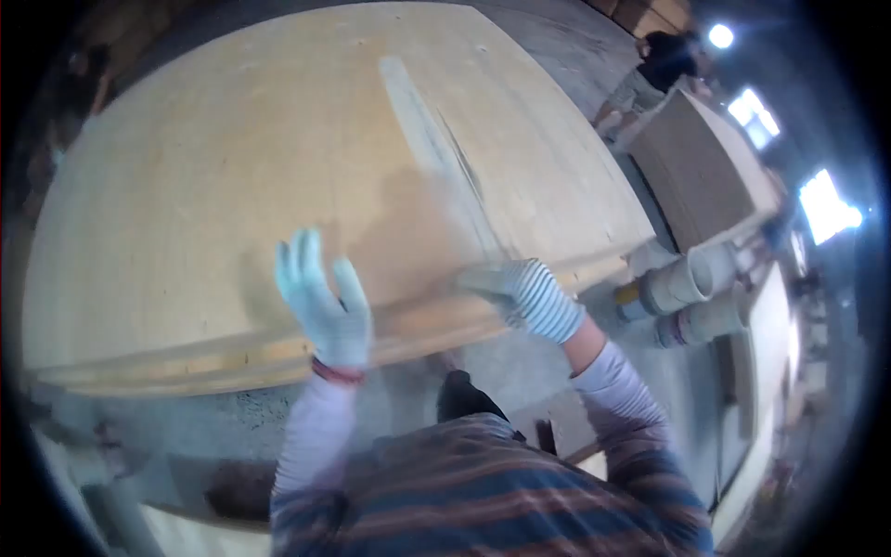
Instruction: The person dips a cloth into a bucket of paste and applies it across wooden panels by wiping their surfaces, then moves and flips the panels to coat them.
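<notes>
A wide sheet of pale plywood (232, 176) lies on top of a stack in front of me. Over its near edge hovers my left hand (325, 306), in a white glove, fingers spread and holding nothing that I can see. My right hand (534, 295), in a striped glove, is at the same edge farther right, its fingers bent together and slightly blurred. What they hold, if anything, I cannot make out. A pale streak (418, 116) with a dark split (457, 153) beside it runs along the sheet towards my right hand.
Buckets or tubs (676, 283) lie to the right, near a large board-sided block (696, 167). Another person (654, 74) is beyond that block, and a partly seen person (83, 93) is at the far left. Concrete floor (408, 395) shows below the stack.
</notes>
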